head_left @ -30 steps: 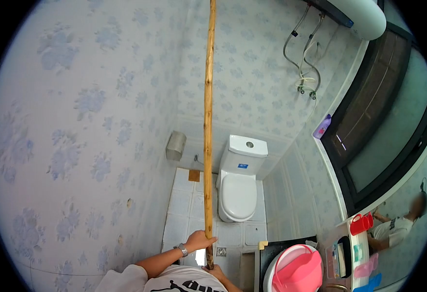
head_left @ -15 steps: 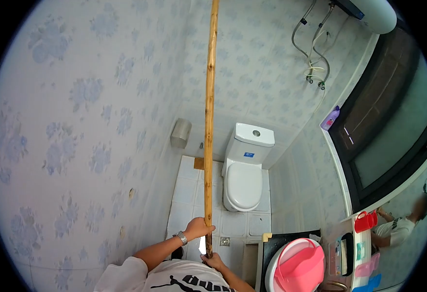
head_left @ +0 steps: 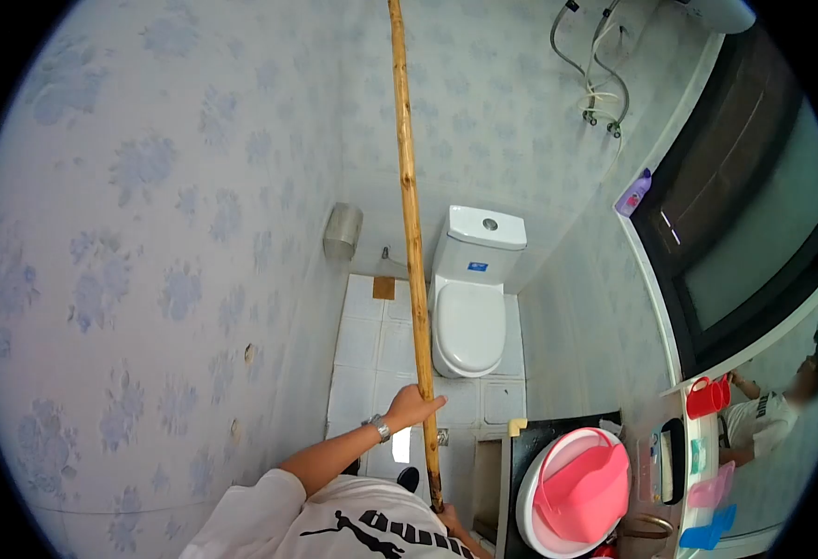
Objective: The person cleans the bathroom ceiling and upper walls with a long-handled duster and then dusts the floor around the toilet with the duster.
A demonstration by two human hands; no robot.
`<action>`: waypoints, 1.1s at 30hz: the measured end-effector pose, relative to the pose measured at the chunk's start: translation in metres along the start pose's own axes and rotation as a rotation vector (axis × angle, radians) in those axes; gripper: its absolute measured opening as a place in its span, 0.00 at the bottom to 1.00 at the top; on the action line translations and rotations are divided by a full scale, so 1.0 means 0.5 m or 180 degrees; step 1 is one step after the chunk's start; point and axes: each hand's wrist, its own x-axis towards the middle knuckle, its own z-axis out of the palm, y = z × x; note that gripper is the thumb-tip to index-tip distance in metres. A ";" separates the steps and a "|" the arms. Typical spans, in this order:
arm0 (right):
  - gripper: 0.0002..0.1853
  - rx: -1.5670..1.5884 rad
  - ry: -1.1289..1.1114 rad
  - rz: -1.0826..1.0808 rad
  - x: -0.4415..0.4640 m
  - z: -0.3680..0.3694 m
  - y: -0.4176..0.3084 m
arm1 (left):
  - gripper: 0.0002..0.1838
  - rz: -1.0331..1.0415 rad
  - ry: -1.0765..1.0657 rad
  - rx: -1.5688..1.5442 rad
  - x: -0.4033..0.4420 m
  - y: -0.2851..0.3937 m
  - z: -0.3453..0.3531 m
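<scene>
The wooden pole [head_left: 409,186], pointed toward 12 o'clock, is gripped by the left hand [head_left: 411,407] and, near its 6 o'clock end, the right hand [head_left: 451,516]. Steadying seems underway; firm 2-handed control is called for by any next move.

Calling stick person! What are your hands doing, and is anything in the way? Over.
Left hand closed around pole. Right hand at its bottom end, grip partly hidden. Toilet ahead; pole's top out of view, can't tell what's there.
</scene>
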 end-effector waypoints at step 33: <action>0.17 0.0404 0.0354 0.0299 -0.065 -0.036 -0.088 | 0.38 0.2056 0.0504 0.3354 0.077 0.082 -0.146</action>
